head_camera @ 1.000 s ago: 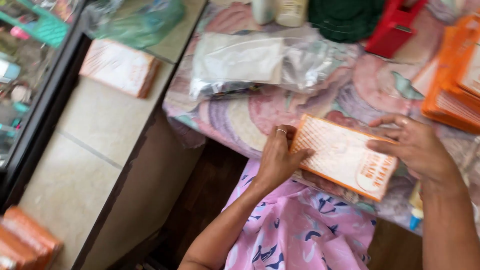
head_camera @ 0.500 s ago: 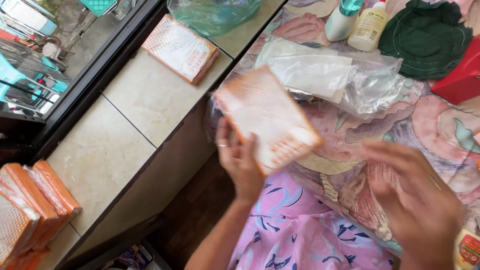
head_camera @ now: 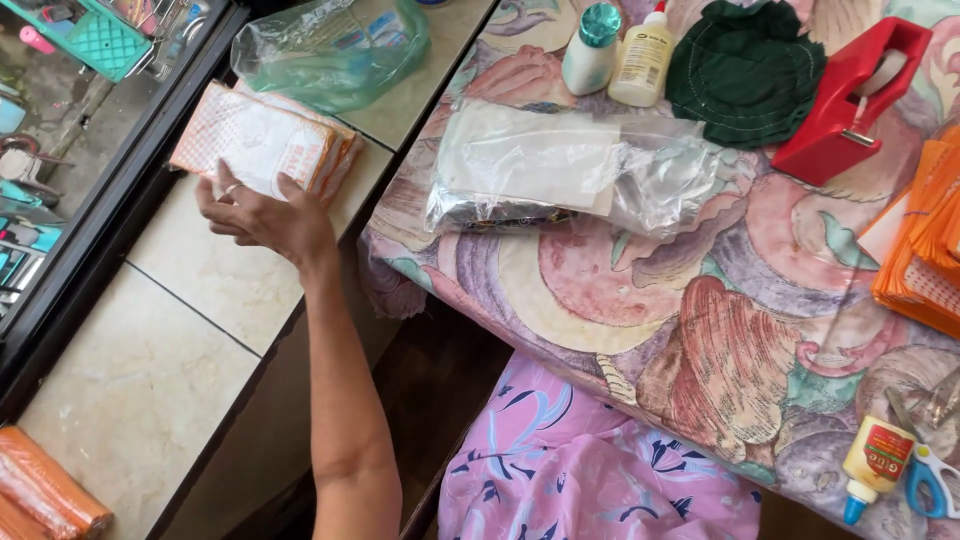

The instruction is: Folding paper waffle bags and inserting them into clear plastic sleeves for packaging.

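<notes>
My left hand [head_camera: 265, 215] reaches out to the left over the tiled counter [head_camera: 170, 340]. Its fingers rest on the near edge of an orange-and-white patterned flat packet [head_camera: 250, 140], which lies on top of a small stack of like packets. The thumb side is tucked at the packet's edge, so the hand still grips it. My right hand is out of view. My lap in pink flowered cloth [head_camera: 590, 470] shows at the bottom.
A table with a floral cloth [head_camera: 700, 330] carries a clear bag of white sheets [head_camera: 560, 170], two bottles [head_camera: 615, 55], a dark green cloth [head_camera: 745, 70], a red tape dispenser [head_camera: 850, 100], orange packets [head_camera: 925, 250], glue [head_camera: 870, 465] and scissors [head_camera: 935, 480]. A green bag [head_camera: 330, 45] lies behind the stack.
My left hand carried the packet from above my lap out to the left and set it on the counter stack. My right hand let go and left the view.
</notes>
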